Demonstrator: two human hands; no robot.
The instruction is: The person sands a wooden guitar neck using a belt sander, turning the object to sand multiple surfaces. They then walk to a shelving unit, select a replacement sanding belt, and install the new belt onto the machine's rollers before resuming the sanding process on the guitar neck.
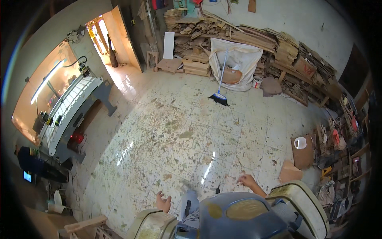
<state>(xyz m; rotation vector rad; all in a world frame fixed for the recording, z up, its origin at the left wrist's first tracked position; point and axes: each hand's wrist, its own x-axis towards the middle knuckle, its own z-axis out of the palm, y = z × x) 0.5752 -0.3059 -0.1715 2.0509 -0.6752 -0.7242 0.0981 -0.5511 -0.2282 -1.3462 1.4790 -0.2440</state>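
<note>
My left hand [163,201] is low in the view, its fingers loosely curled but apart, holding nothing. To its right is a leg in grey-blue trousers [190,201]. My right hand [248,181] reaches out further right, fingers bent and apart, also empty. A large blue-grey plastic body [238,219] with beige-olive side pieces [296,201] fills the bottom edge and hides part of my forearms; I cannot tell what it is. The tiled floor [183,135] ahead is strewn with small leaves and debris.
A broom [219,97] stands against a white sack [234,51] before stacked wood [191,63]. A long grey machine [71,115] lines the left wall near an open door [125,38]. Cluttered racks [354,167], a brown board [302,155] are right; wooden offcuts [85,223] lie lower left.
</note>
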